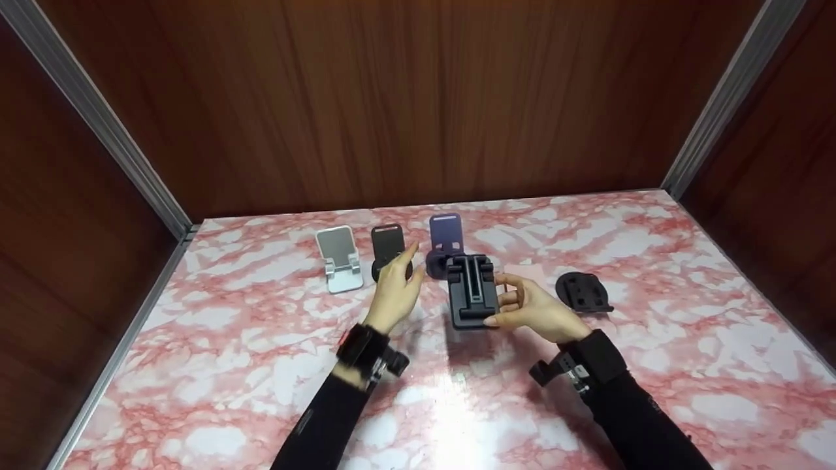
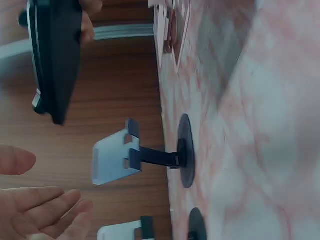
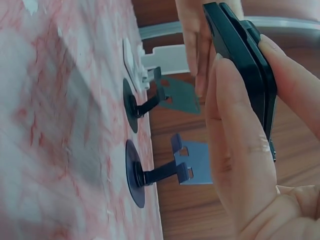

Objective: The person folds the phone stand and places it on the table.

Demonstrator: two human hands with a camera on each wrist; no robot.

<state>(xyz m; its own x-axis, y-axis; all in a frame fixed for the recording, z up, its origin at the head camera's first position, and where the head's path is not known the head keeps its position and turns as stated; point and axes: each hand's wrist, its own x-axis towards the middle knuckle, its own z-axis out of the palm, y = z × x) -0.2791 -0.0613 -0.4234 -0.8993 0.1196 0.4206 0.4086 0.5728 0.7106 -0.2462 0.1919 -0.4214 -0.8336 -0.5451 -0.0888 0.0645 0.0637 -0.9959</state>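
My right hand (image 1: 532,310) pinches a folded black phone stand (image 1: 473,290) by its right side, thumb on one face and fingers on the other. In the right wrist view the stand (image 3: 245,65) is raised above the table, folded flat into a thick slab. My left hand (image 1: 397,287) is held to the left of it, fingers extended, holding nothing. Past the left fingertips stands an unfolded black phone stand (image 1: 388,240), partly hidden by that hand. Close behind the held stand is a purple phone stand (image 1: 446,230), set up on a round base.
A white phone stand (image 1: 344,279) stands unfolded at the left of the row. Right of my right hand lies a folded black stand with a round base (image 1: 582,292). A pale pink stand (image 2: 165,30) sits partly behind the right hand. Wooden panels (image 1: 418,104) enclose the marbled table (image 1: 228,365).
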